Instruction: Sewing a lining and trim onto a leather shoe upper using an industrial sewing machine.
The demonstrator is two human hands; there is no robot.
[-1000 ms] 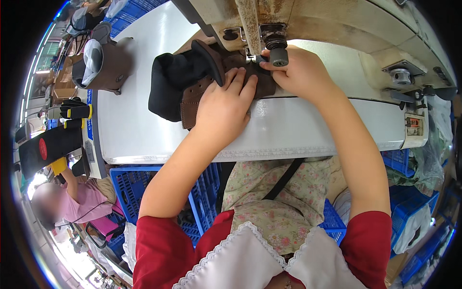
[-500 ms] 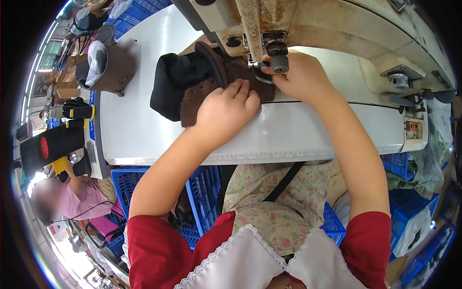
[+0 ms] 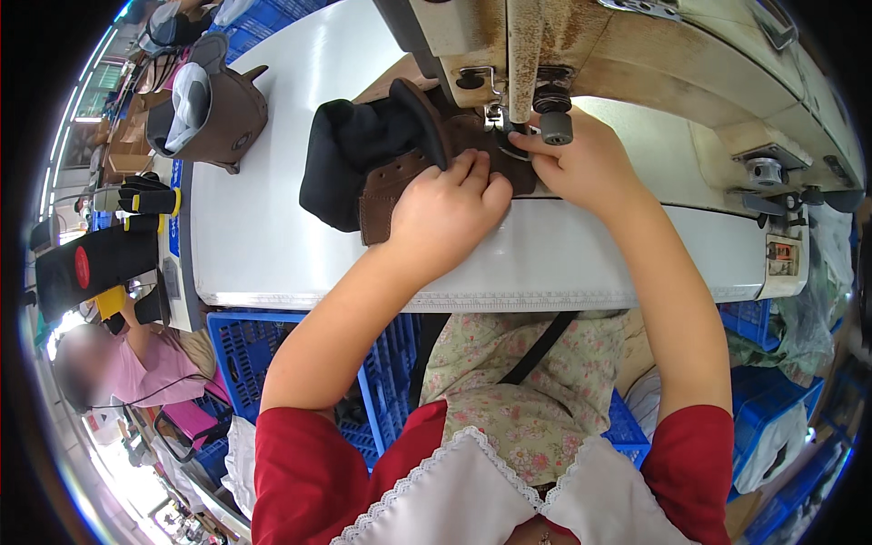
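A brown leather boot upper (image 3: 386,186) with a puffy black lining (image 3: 336,159) lies on the white sewing-machine table, its right part under the machine's presser foot (image 3: 514,138). On the leather just in front of the foot rests my left hand (image 3: 447,216), fingers bent close together and pressing the upper down. Right of the needle area, my right hand (image 3: 586,162) has thumb and fingers drawn together beside the foot. A grey round knob (image 3: 556,128) partly covers those fingers, so whatever is between them cannot be made out.
The sewing-machine head (image 3: 636,54) overhangs the table (image 3: 263,227). Another brown upper with pale stuffing (image 3: 241,113) stands at the table's left. Blue crates (image 3: 245,359) sit below. A co-worker in a pink top (image 3: 163,372) is at far left.
The whole view has shifted a little, so the machine and upper appear farther right. Both hands keep nearly the same places on the work; no clear feed of the leather shows.
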